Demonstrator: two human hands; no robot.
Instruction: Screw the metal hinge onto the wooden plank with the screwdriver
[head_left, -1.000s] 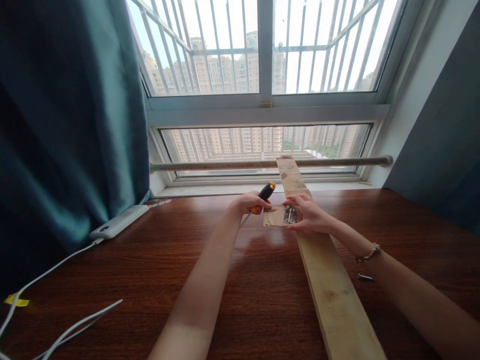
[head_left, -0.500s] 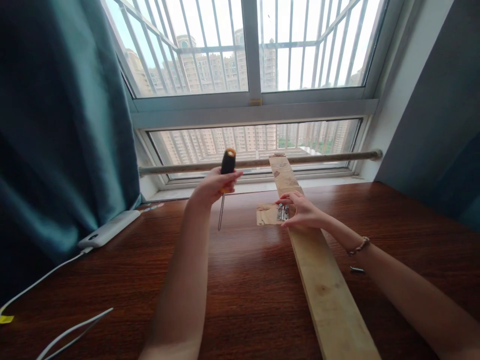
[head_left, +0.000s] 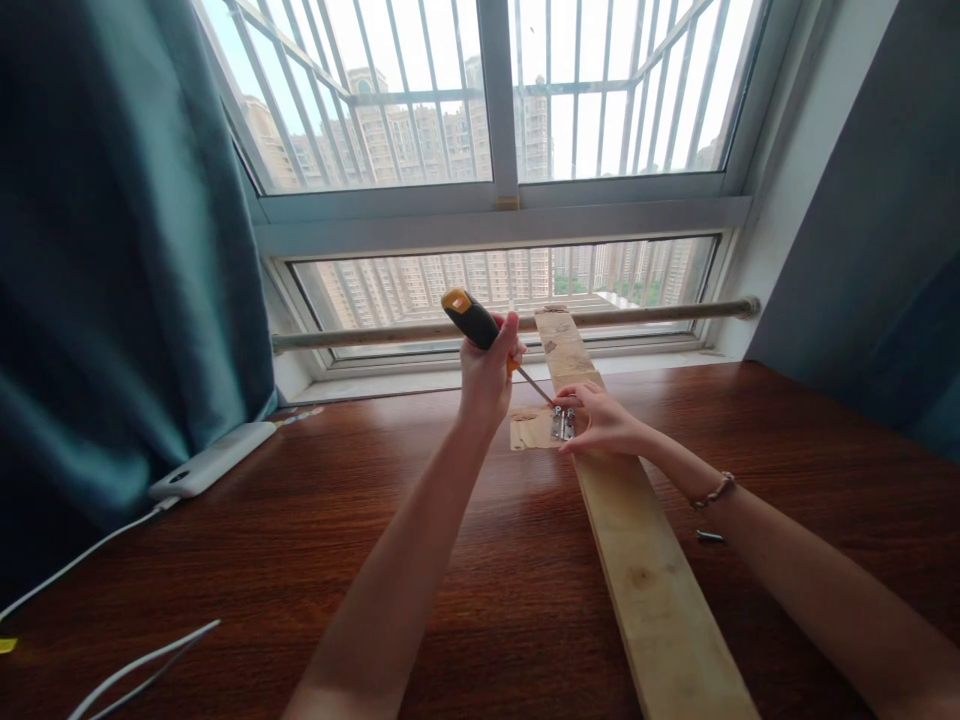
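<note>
My left hand (head_left: 486,375) is closed around a black and yellow screwdriver (head_left: 474,322), which slants down to the right. Its tip reaches the upper edge of a small metal hinge (head_left: 562,423), close to a screw there. The hinge lies across a short piece of wood (head_left: 529,428) and a long wooden board (head_left: 645,575). My right hand (head_left: 604,420) grips around the hinge, fingers at its far edge and thumb at its near edge. Part of the hinge and board is hidden under that hand.
A loose screw (head_left: 709,537) lies on the brown table (head_left: 480,570) by my right forearm. At the left are a white power strip (head_left: 214,460), white cables (head_left: 142,665) and a dark curtain (head_left: 127,250). A horizontal rail (head_left: 660,317) crosses before the window.
My left hand has moved right and tilted the screwdriver, bringing its tip from above the table to the hinge. My right hand stays in place at the hinge.
</note>
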